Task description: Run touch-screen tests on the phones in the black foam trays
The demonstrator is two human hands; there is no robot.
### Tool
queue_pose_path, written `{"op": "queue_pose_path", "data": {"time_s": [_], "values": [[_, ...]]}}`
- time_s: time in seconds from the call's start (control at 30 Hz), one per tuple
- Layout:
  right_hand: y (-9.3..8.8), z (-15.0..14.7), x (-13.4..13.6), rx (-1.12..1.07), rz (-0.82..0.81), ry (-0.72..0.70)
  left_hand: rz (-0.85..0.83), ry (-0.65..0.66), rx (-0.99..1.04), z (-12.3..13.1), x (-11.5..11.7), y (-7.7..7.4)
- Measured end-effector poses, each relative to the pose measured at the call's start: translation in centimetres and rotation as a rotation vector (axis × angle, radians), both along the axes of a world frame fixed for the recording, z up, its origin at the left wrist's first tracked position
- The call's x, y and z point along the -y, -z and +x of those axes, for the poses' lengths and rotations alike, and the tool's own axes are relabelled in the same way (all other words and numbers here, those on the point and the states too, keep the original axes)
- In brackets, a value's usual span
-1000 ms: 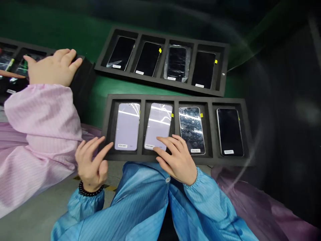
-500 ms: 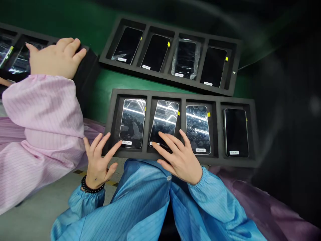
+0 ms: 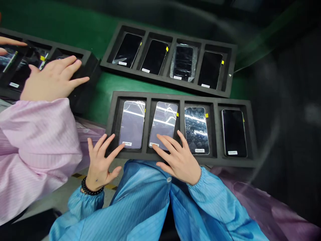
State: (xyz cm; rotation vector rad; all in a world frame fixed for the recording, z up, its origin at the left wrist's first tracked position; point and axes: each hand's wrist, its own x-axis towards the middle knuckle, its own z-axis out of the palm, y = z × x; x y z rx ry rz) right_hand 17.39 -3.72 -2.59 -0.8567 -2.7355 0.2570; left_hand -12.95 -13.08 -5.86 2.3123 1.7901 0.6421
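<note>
A black foam tray [image 3: 147, 154] lies before me, with one smartphone in each compartment. My left hand [image 3: 101, 164] is open, fingers spread, its index fingertip on the lower left corner of the leftmost phone [image 3: 132, 124], by the white label. Also open, my right hand [image 3: 179, 159] reaches over the second phone [image 3: 164, 117], its index fingertip at that phone's label and other fingers over its lower part. Both these screens glow pale lilac. The third phone [image 3: 197, 129] has a dark, bubbly film, and the rightmost phone [image 3: 234, 132] is dark. Yellow tabs stick out at the phones' right edges.
Behind, a second black foam tray [image 3: 160, 78] holds several dark phones, one in a clear plastic sleeve [image 3: 184, 62]. At left, a co-worker's hand [image 3: 50, 78] in a pink sleeve [image 3: 42, 134] hovers over another tray [image 3: 87, 63]. The tabletop [image 3: 100, 95] is green.
The two left phones' screens have gone from dark to pale lilac. My hands have stayed nearly in place. The co-worker's hand sits lower in view, uncovering a phone with a yellow tab.
</note>
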Motion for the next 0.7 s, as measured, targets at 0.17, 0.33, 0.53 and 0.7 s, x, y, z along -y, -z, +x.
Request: {"op": "queue_pose_path", "data": {"time_s": [0.17, 0.33, 0.53, 0.7], "values": [[0.26, 0.05, 0.00, 0.005, 0.027, -0.002, 0.039, 0.024, -0.017, 0.12, -0.28, -0.02], [0.23, -0.09, -0.05, 0.005, 0.038, -0.004, 0.054, 0.043, -0.047, 0.28, -0.45, 0.02], [0.17, -0.05, -0.04, 0.009, 0.047, -0.004, 0.075, 0.035, -0.052, 0.39, -0.57, -0.01], [0.29, 0.01, 0.06, 0.002, 0.051, 0.007, 0.091, 0.031, -0.018, 0.52, -0.66, -0.07]]}}
